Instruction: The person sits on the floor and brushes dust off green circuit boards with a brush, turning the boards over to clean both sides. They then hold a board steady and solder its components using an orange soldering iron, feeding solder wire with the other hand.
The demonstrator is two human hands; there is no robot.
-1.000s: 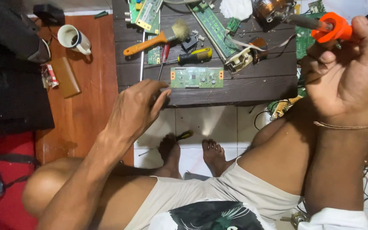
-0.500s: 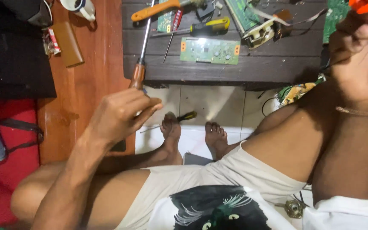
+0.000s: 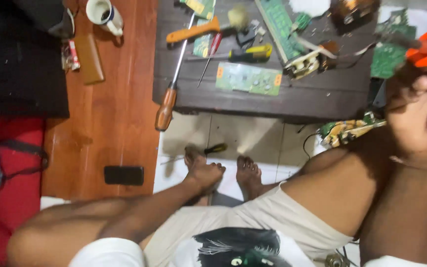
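My left hand (image 3: pixel 206 173) is down on the tiled floor beside my feet, its fingers curled just below a small screwdriver with a yellow-and-black handle (image 3: pixel 216 148). Whether it grips anything is hidden. My right hand (image 3: pixel 416 116) is raised at the right edge, closed on an orange-handled tool (image 3: pixel 426 49) that is blurred. A long screwdriver with a brown wooden handle (image 3: pixel 165 110) hangs over the front edge of the dark low table (image 3: pixel 322 104). A green circuit board (image 3: pixel 248 78) lies flat on the table.
On the table lie a yellow-handled screwdriver (image 3: pixel 250 53), a thin red one (image 3: pixel 211 53), an orange-handled brush (image 3: pixel 193 32), more green boards and a wired part (image 3: pixel 307 62). A mug (image 3: pixel 104 12) and a black phone (image 3: pixel 123 175) sit on the wooden floor at left.
My left hand has dropped from the brown-handled screwdriver at the table edge to the floor by my feet. My right hand stays raised with the orange tool. The view has tilted down.
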